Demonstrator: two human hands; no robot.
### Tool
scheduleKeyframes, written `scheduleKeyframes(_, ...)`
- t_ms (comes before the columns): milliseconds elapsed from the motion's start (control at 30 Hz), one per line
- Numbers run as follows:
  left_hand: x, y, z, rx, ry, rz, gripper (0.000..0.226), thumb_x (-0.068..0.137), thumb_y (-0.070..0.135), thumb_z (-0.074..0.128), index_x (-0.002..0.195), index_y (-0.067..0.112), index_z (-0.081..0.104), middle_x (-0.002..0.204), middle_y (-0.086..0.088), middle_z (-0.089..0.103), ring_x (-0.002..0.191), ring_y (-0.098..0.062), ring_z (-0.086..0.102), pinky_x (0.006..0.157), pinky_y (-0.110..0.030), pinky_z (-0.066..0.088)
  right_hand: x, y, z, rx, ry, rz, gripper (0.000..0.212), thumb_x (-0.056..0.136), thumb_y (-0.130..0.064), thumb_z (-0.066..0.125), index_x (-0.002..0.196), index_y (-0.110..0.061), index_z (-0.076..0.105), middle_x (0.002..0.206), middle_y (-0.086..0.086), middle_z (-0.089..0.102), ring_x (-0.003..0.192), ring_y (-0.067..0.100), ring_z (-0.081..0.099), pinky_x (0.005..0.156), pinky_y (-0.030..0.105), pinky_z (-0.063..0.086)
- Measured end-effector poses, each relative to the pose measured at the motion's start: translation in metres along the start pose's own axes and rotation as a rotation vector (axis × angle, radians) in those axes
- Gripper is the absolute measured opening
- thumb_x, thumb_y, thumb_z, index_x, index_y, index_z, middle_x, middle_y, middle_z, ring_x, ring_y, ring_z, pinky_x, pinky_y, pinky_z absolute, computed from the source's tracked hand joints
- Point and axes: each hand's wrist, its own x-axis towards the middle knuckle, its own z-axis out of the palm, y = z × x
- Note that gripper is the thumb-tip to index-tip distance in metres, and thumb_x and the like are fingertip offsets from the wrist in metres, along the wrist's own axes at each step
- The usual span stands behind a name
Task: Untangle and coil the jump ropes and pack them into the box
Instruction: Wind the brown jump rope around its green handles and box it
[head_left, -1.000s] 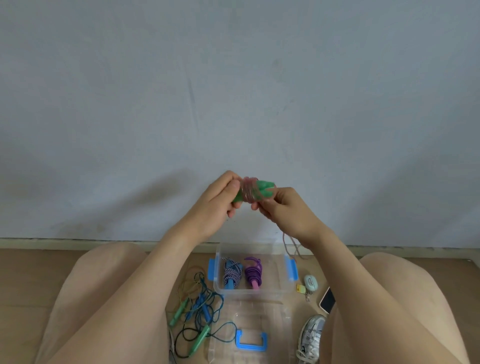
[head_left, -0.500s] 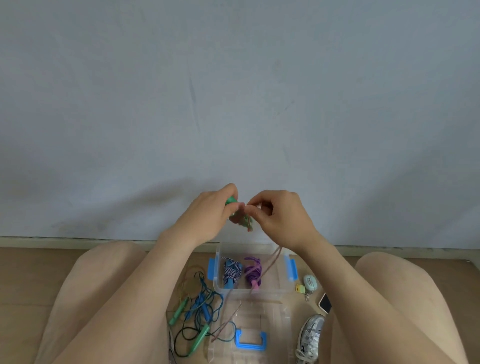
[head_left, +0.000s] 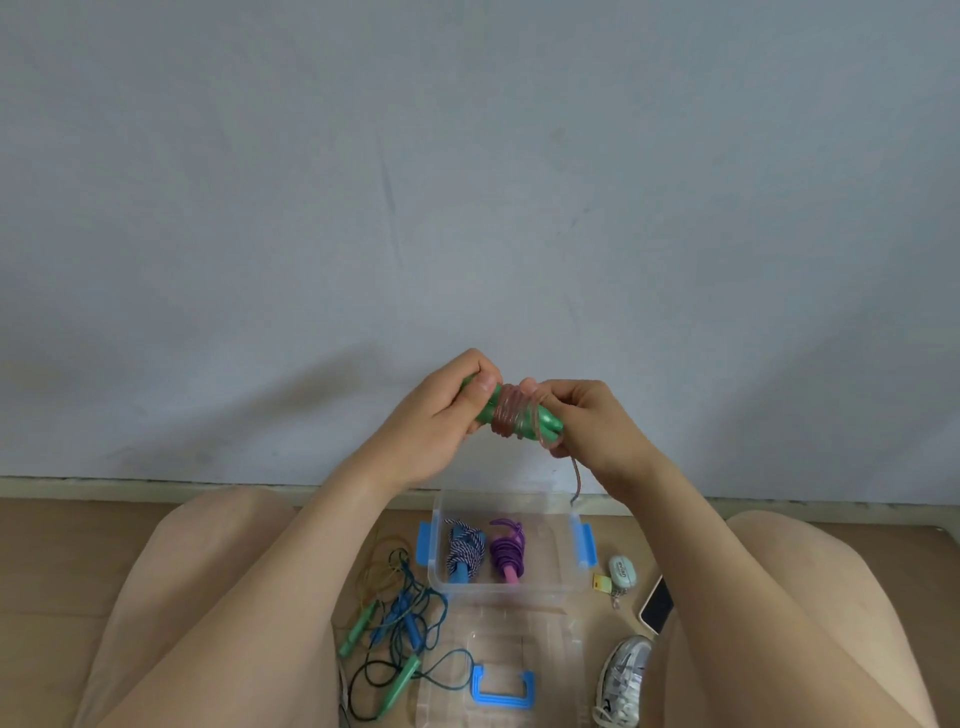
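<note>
Winding pink cord (head_left: 511, 411) round paired green handles (head_left: 541, 419), held mid-air above the open box (head_left: 540, 585). Left hand (head_left: 441, 418) grips the handle ends; right hand (head_left: 597, 423) pinches the loose tail. Cord likely light, springy, slick: hold over the wraps.

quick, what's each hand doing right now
left hand: grips the green handles
right hand: pinches the pink rope wound round them

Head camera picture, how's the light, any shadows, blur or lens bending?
Head view: soft, even light, no glare; a faint shadow lies on the wall beside the left hand; that hand, the right hand and the jump rope they hold look sharp; the baseboard bows slightly, a wide-angle effect.
</note>
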Motion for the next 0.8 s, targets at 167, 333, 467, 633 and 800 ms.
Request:
scheduleKeyframes(167, 0.005, -0.002, 0.001, -0.119, 0.195, 0.019, 0.027, 0.116, 0.027, 0.037, 0.102, 0.011, 0.055, 0.077, -0.017, 0.050, 0.069, -0.019, 0.049, 0.069, -0.030, 0.043, -0.008, -0.010, 0.011, 0.037, -0.080, 0.114, 0.032, 0.107, -0.028, 0.057, 0.086, -0.009, 0.071, 0.062, 0.000, 0.045, 0.052, 0.013, 0.034, 0.052, 0.025, 0.031)
scheduleKeyframes(333, 0.008, -0.012, 0.010, 0.135, 0.412, -0.060, 0.021, 0.114, 0.036, 0.041, 0.106, 0.020, 0.053, 0.076, 0.006, 0.057, 0.066, -0.013, 0.053, 0.062, -0.033, 0.043, -0.021, -0.020, 0.030, -0.181, -0.108, 0.065, 0.041, 0.108, -0.027, 0.049, 0.078, -0.011, 0.072, 0.053, -0.005, 0.049, 0.049, 0.014, 0.037, 0.050, 0.027, 0.034)
scheduleKeyframes(467, 0.008, -0.028, 0.006, 0.549, 0.284, -0.084, 0.018, 0.113, 0.039, 0.040, 0.108, 0.025, 0.049, 0.078, 0.002, 0.062, 0.073, -0.020, 0.058, 0.062, -0.040, 0.048, -0.028, -0.032, 0.031, -0.104, -0.091, -0.024, 0.036, 0.105, -0.017, 0.046, 0.077, -0.011, 0.067, 0.053, -0.010, 0.046, 0.049, 0.010, 0.037, 0.051, 0.024, 0.033)
scheduleKeyframes(633, 0.007, -0.017, 0.012, 0.516, 0.015, -0.003, 0.018, 0.113, 0.036, 0.039, 0.110, 0.025, 0.052, 0.080, 0.000, 0.062, 0.077, -0.017, 0.055, 0.067, -0.041, 0.046, -0.023, -0.034, 0.010, -0.189, 0.118, -0.132, 0.031, 0.103, -0.011, 0.051, 0.078, -0.006, 0.070, 0.045, -0.017, 0.049, 0.045, 0.002, 0.043, 0.050, 0.014, 0.033)
scheduleKeyframes(800, 0.001, 0.001, 0.011, 0.209, -0.042, 0.068, 0.028, 0.115, 0.037, 0.034, 0.108, 0.023, 0.058, 0.079, -0.003, 0.058, 0.066, -0.009, 0.049, 0.062, -0.023, 0.039, -0.008, -0.020, -0.012, -0.277, 0.227, -0.169, 0.029, 0.105, -0.036, 0.062, 0.090, -0.017, 0.078, 0.053, -0.019, 0.055, 0.053, 0.002, 0.047, 0.061, 0.017, 0.038)
